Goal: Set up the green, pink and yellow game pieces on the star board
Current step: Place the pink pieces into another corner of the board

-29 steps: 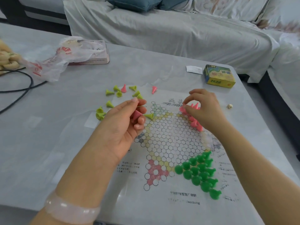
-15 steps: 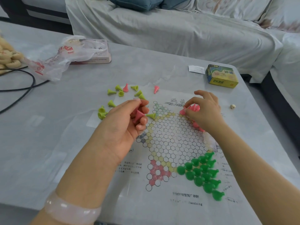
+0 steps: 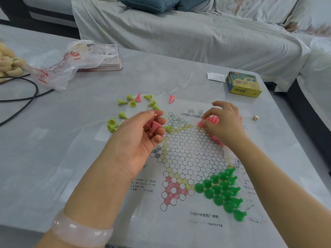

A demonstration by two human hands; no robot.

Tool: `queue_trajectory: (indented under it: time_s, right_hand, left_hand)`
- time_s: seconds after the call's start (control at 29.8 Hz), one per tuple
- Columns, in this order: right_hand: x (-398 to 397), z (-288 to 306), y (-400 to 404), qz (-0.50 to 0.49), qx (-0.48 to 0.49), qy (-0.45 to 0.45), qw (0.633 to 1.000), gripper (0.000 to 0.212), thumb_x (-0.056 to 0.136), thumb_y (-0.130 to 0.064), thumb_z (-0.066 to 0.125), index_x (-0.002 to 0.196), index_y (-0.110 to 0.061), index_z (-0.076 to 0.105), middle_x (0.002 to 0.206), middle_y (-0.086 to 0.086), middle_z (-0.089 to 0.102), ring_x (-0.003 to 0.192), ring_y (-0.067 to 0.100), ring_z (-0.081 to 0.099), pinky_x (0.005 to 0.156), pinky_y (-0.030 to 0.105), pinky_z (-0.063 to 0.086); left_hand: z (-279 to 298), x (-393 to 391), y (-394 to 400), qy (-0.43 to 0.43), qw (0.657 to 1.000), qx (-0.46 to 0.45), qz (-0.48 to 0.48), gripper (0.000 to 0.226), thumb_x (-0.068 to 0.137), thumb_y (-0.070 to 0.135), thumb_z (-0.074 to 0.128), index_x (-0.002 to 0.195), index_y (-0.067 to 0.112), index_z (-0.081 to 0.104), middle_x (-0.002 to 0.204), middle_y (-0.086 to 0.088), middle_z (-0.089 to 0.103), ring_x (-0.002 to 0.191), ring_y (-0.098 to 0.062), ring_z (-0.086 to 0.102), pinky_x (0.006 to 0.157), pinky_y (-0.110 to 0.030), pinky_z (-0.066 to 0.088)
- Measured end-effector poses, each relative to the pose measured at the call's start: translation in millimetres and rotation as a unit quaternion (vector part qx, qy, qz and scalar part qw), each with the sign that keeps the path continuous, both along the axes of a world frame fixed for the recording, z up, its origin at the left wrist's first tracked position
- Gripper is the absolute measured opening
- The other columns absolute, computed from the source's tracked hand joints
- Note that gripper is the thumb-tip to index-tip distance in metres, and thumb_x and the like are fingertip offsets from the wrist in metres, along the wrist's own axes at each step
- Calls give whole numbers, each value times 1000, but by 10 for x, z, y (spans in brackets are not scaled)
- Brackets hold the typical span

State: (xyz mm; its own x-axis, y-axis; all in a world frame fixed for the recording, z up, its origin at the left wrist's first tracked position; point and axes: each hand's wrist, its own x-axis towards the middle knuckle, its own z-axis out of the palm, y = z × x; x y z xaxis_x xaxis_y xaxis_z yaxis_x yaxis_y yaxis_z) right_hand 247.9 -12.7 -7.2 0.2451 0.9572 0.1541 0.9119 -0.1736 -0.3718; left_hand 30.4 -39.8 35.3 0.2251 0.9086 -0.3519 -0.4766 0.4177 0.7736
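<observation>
While your left hand point(image 3: 141, 138) curls around smooth pink cone pieces point(image 3: 154, 126), your right hand point(image 3: 224, 122) pinches a pink piece point(image 3: 213, 119) at the paper star board's point(image 3: 188, 158) upper-right point; glossy green pieces point(image 3: 222, 190) fill the lower-right.

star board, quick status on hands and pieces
Left hand holds pink cone pieces. Right hand fingers on pink pieces at paper star board upper right point. Dark green pieces set. Yellow-green cones loose off-board.

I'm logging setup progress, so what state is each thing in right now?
green pieces: standing, filling one star point
pink pieces: standing on the board under the right hand
pink piece: held in left hand
yellow pieces: tipped over, off the board
star board: flat, centre empty
</observation>
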Motion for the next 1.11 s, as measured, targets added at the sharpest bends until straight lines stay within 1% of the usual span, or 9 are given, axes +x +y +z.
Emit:
queue_trajectory:
  time_s: [0.2, 0.34, 0.4, 0.47, 0.64, 0.74, 0.91, 1.01, 1.11]
  right_hand:
    - [14, 31, -32, 11, -9, 6, 1000, 21, 80, -28, 62, 101, -26, 63, 136, 2, 40, 133, 24, 22, 106, 44, 19]
    - [-116, 273, -184, 39, 72, 101, 991, 20, 85, -22, 57, 105, -25, 60, 119, -5, 53, 116, 13, 44, 99, 27, 31]
    - [-296, 419, -312, 90, 77, 163, 980, 17, 88, -21, 53, 104, -26, 59, 100, -14, 59, 97, 2, 55, 87, 16, 45]
    - [-513, 506, -442, 146, 63, 192, 968, 17, 88, -22, 53, 103, -26, 61, 89, -23, 58, 84, -6, 58, 74, 3, 45]
    - [-740, 388, -583, 220, 74, 128, 964, 20, 81, -20, 62, 100, -25, 66, 87, -10, 60, 85, 1, 54, 76, 16, 45]
    - [-716, 281, -622, 208, 97, 95, 969, 21, 80, -16, 63, 100, -22, 65, 85, -12, 58, 82, 3, 51, 75, 15, 41]
    - [-585, 293, -659, 118, 170, 156, 966, 13, 85, -17, 60, 95, -22, 68, 80, -17, 63, 78, -2, 59, 74, 11, 47]
    - [-355, 353, -619, 47, 177, 216, 959, 17, 88, -14, 53, 97, -25, 63, 77, -21, 60, 70, -11, 59, 64, 3, 44]
    - [-92, 349, -519, 8, 159, 173, 972, 20, 89, -10, 50, 92, -27, 61, 75, -21, 59, 66, -7, 58, 60, 5, 42]
  left_hand:
    - [-12, -8, 15, -26, 1000, -10, 12, 18, 90, 6, 45, 82, 4, 61, 66, -6, 62, 49, -10, 57, 46, -16, 50]
    - [-34, 17, 27, -49, 999, -14, 8, 15, 90, -2, 44, 91, 0, 59, 81, -13, 64, 69, -17, 66, 64, -22, 58]
    - [-43, 53, 20, -39, 999, -14, -1, 15, 90, -2, 45, 91, -1, 60, 83, -13, 66, 75, -18, 68, 68, -23, 58]
    - [-56, 104, -1, -29, 999, -10, -13, 15, 90, 0, 45, 90, -1, 61, 83, -11, 67, 77, -15, 68, 72, -23, 58]
    - [-84, 213, -89, -16, 998, 7, -53, 23, 93, 5, 42, 94, -2, 64, 81, -10, 71, 78, -14, 67, 74, -23, 56]
    - [-77, 241, -127, 9, 998, 7, -67, 26, 94, 9, 41, 84, 3, 64, 73, -7, 71, 73, -14, 69, 69, -23, 56]
    - [-63, 267, -158, 41, 992, 5, -119, 24, 95, 14, 42, 99, 5, 64, 96, -11, 71, 87, -21, 70, 74, -27, 58]
    - [-49, 227, -117, 64, 995, 22, -79, 21, 94, 9, 43, 99, 6, 63, 90, -9, 70, 76, -16, 68, 68, -22, 58]
    - [-27, 170, -72, 63, 996, 34, -45, 18, 94, 10, 43, 96, 9, 61, 77, -5, 71, 60, -11, 65, 57, -19, 56]
